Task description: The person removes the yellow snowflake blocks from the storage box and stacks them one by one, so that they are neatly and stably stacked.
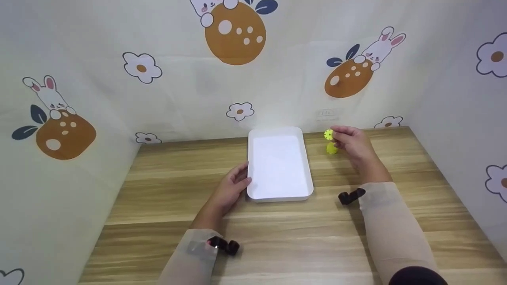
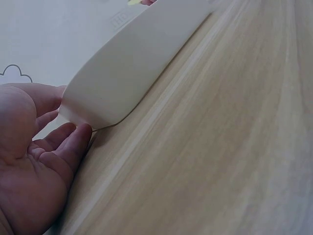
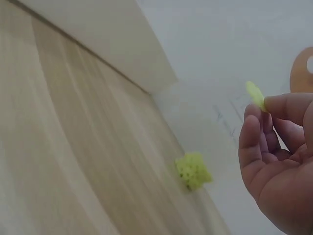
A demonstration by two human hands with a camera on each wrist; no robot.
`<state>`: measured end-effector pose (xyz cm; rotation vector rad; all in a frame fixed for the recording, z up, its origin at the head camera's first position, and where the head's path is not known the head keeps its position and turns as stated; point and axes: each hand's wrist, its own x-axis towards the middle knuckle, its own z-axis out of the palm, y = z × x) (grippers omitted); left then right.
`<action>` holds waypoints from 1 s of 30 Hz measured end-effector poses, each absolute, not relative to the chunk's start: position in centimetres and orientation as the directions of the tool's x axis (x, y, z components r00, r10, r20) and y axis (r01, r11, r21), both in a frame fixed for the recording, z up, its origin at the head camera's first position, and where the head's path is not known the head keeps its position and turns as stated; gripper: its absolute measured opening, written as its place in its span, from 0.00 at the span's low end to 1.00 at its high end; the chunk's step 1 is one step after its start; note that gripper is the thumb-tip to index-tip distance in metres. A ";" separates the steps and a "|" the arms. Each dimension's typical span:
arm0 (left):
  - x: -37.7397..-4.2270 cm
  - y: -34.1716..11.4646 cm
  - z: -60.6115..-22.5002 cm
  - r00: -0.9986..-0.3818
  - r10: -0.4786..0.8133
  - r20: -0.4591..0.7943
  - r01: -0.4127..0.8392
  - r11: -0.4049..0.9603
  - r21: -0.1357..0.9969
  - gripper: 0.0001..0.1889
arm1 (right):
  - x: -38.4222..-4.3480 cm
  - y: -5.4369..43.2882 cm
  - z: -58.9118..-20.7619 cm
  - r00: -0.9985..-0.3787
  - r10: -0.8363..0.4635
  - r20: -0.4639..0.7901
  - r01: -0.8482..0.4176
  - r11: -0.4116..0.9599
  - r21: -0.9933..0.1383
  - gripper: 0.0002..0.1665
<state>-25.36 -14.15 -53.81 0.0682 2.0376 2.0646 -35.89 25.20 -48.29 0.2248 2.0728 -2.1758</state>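
Note:
A shallow white tray [image 1: 280, 198] lies on the wooden table. My left hand [image 1: 230, 190] holds its left side, the thumb at the rim; in the left wrist view, fingers [image 2: 78, 139] touch the outer wall near a corner. To the right of the tray, my right hand [image 1: 353, 145] pinches a small yellow-green notched plastic disc [image 1: 328, 134] between thumb and fingertip. Edge-on, that disc [image 3: 255, 94] shows in the right wrist view, raised off the table. Below it sits a yellow-green knobbly piece [image 1: 332, 148] with small dark holes [image 3: 193, 171], apart from the hand.
The wood-grain table [image 1: 178, 174] meets a pale cloth backdrop [image 1: 178, 99] printed with rabbits, oranges and flowers, behind and at both sides. A faint wall socket [image 1: 327, 114] shows through behind the disc. Each sleeve carries a small black camera [image 1: 350, 196].

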 end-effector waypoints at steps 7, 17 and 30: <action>-25.3 -14.1 -53.7 -0.973 0.194 -0.127 -0.128 0.007 0.992 0.31 | -36.2 26.3 -49.8 -0.974 0.071 -0.214 0.214 0.001 -0.977 0.23; -25.3 -14.2 -53.8 -0.971 0.204 -0.125 -0.125 0.011 0.992 0.31 | -36.4 26.9 -50.5 -0.975 0.119 -0.186 0.188 0.001 -0.982 0.25; -25.4 -14.2 -53.8 -0.971 0.198 -0.130 -0.130 0.014 0.991 0.31 | -36.3 26.9 -50.7 -0.964 0.149 -0.220 0.222 0.000 -0.975 0.24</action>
